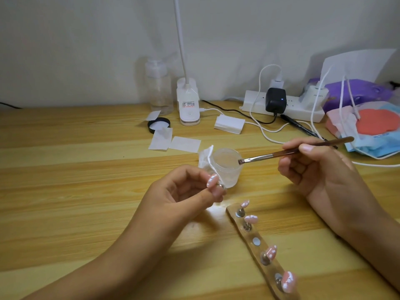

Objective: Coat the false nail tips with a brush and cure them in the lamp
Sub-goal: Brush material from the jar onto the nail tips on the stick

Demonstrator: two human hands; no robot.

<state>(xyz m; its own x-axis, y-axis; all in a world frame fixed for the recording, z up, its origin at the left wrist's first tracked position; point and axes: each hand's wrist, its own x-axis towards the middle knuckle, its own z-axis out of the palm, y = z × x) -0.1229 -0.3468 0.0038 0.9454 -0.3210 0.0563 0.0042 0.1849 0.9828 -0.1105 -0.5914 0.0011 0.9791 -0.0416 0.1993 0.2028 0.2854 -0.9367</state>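
Note:
My left hand (184, 191) pinches one pink false nail tip with white dots (212, 179) on its small metal stand, just left of a frosted open jar (227, 164). My right hand (313, 163) holds a brown-handled brush (287, 150), its bristle end resting at the jar's right rim. A wooden holder strip (257, 252) lies in front of the jar with several more pink dotted tips (251, 219) on metal stands and one bare slot (256, 241).
Behind the jar lie a crumpled wipe (204, 156), flat wipes (173, 141), a black lid (159, 124), a clear bottle (159, 87) and a white clip lamp (188, 102). A power strip (281, 107) with chargers, cables and packets (372, 126) fills the back right.

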